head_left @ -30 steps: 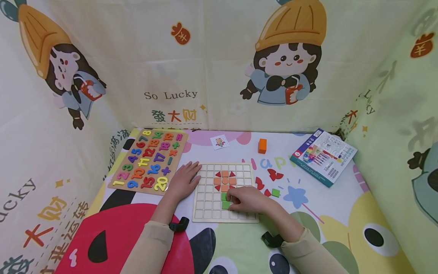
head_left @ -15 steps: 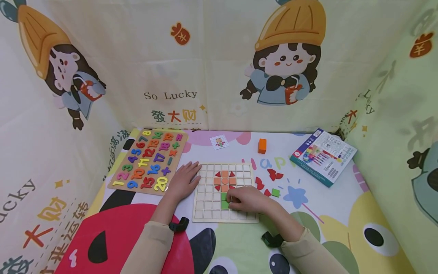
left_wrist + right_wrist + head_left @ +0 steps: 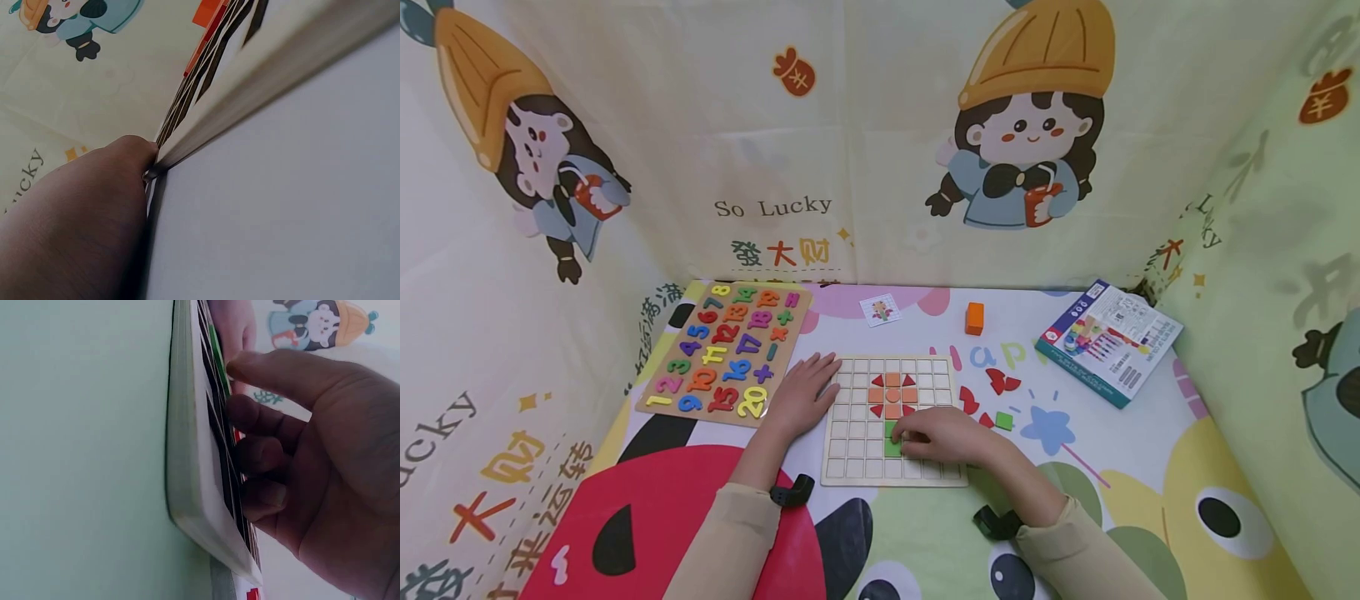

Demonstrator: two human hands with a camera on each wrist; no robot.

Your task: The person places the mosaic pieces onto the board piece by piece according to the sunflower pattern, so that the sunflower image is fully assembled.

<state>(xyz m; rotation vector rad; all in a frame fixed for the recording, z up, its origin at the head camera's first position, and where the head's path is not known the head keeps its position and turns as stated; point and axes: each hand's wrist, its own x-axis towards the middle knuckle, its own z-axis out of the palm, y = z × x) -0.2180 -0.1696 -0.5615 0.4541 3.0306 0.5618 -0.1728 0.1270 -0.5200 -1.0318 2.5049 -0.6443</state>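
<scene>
A square wooden grid board (image 3: 853,468) lies on the table, with orange squares and red triangles set in a block (image 3: 892,397). Below that block sit an upper green square tile (image 3: 890,427) and a lower green square tile (image 3: 891,448). My right hand (image 3: 947,435) reaches in from the right, its fingertips right at these two tiles. In the right wrist view, the thumb (image 3: 275,370) and the loosely bent fingers stand apart, tips close over the board. My left hand (image 3: 803,396) lies along the board's left edge, fingers extended; its thumb touches the rim in the left wrist view.
Loose red pieces (image 3: 970,403) and a green square (image 3: 1003,422) lie right of the board. A number puzzle (image 3: 658,379) stands left. Behind are a pattern card (image 3: 880,310), an orange block (image 3: 974,319) and a box (image 3: 1112,346).
The lower green tile has shifted slightly left, in line with the upper one. My right fingers have moved very slightly; my left hand stays where it was.
</scene>
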